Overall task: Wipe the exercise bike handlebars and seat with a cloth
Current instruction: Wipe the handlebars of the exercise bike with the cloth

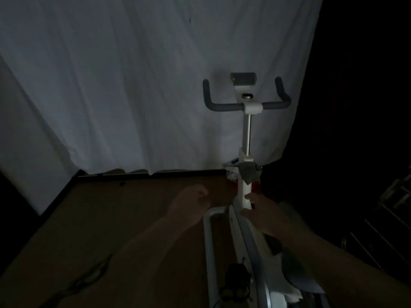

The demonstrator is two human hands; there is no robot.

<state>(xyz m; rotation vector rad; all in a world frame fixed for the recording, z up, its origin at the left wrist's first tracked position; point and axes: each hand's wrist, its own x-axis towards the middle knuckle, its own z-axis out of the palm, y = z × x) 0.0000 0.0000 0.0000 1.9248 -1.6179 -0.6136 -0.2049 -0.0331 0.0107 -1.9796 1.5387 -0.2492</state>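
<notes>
Down low on the white bike post [244, 194], just under the clamp: grey cloth [250, 174], draped and hanging, not yet picked up. Looks soft, light and floppy, so best pinched by a loose corner and bunched up. Right hand [264, 215] reaching up, fingers touching the post just below the cloth, holding nothing. Left hand [191, 205] blurry, loosely curled, empty. Grey handlebars [246, 105] higher up look squishy like foam
</notes>
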